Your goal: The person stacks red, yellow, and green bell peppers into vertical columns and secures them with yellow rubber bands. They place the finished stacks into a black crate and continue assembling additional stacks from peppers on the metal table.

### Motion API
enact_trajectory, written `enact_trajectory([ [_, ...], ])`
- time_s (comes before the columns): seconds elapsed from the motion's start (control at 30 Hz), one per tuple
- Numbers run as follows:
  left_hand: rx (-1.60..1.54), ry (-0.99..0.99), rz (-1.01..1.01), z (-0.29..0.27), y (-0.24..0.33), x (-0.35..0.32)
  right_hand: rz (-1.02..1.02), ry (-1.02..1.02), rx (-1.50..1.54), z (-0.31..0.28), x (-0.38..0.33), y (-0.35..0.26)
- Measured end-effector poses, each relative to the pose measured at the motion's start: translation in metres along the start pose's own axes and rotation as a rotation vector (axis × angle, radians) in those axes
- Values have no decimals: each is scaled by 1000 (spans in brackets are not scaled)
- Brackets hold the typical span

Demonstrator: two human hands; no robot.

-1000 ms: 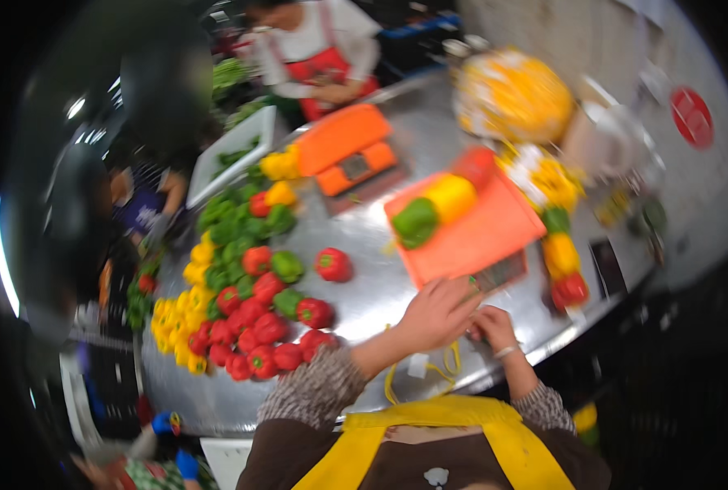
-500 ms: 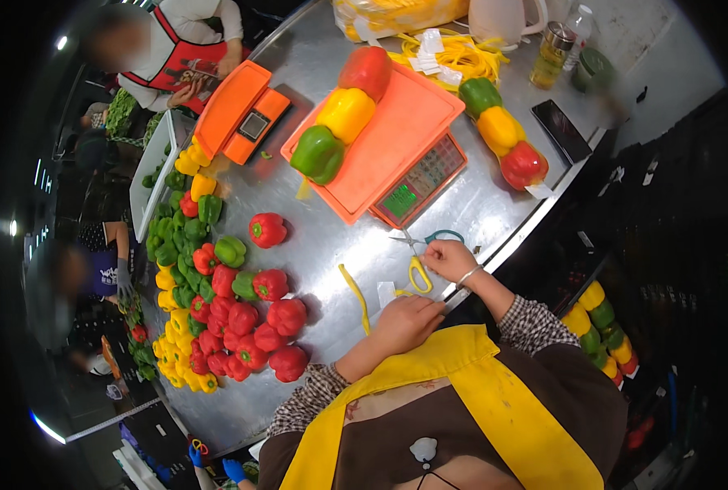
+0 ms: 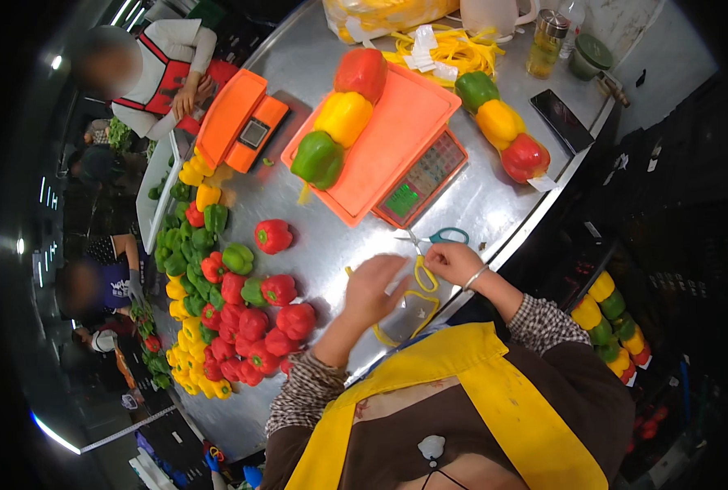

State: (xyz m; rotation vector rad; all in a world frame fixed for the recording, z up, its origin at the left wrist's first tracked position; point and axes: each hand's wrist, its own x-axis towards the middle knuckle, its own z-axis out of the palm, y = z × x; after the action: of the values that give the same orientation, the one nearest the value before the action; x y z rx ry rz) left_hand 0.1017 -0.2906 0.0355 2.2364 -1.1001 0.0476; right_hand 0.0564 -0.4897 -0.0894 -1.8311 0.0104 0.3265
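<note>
My left hand (image 3: 370,287) is over the steel table near its front edge, its fingers smeared by motion. A white tag (image 3: 394,285) shows at its fingertips. A yellow strap (image 3: 431,314) curves below the two hands; whether either hand holds it, I cannot tell. My right hand (image 3: 454,264) is closed in a pinch, what is in it hidden. Just left of it lie scissors (image 3: 418,245) with one teal and one yellow handle loop. Beyond stands an orange scale (image 3: 396,155). On it rest a red pepper (image 3: 360,73), a yellow pepper (image 3: 343,116) and a green pepper (image 3: 318,158) in a row.
Loose red peppers (image 3: 253,323), green peppers (image 3: 186,245) and yellow peppers (image 3: 188,359) pile up at left. Another pepper row (image 3: 499,122) and a phone (image 3: 561,121) lie at right. A second orange scale (image 3: 252,131) is at the back, near a person (image 3: 164,77).
My left hand has lifted and moved up and left from the front edge. The yellow strap has shifted from left of that hand into a curve below both hands. My right hand stays beside the scissors.
</note>
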Motion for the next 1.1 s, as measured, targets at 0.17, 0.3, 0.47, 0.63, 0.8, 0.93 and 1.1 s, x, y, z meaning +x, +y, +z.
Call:
enact_trajectory([
  [0.17, 511, 260, -10, -77, -65, 101, 3, 25, -10, -4, -11, -19],
  [0.3, 381, 28, -361, -91, -132, 179, -25, 53, -10, -3, -22, -37],
  [0.47, -288, -391, -530, -94, -154, 211, -36, 113, 75, -5, -49, -56],
  [0.63, -864, -515, -475, -87, -72, 195, -75, 316, 259, -18, -78, -57],
  [0.8, -694, -655, -28, -17, 82, 159, -396, 762, 917, -43, -119, -74],
  [0.93, -373, -844, 232, 49, 148, 105, -545, 1025, 1538, -47, -168, -37],
  [1.1, -449, -894, 225, 116, 151, 70, -538, 1262, 1601, -21, -316, 12],
])
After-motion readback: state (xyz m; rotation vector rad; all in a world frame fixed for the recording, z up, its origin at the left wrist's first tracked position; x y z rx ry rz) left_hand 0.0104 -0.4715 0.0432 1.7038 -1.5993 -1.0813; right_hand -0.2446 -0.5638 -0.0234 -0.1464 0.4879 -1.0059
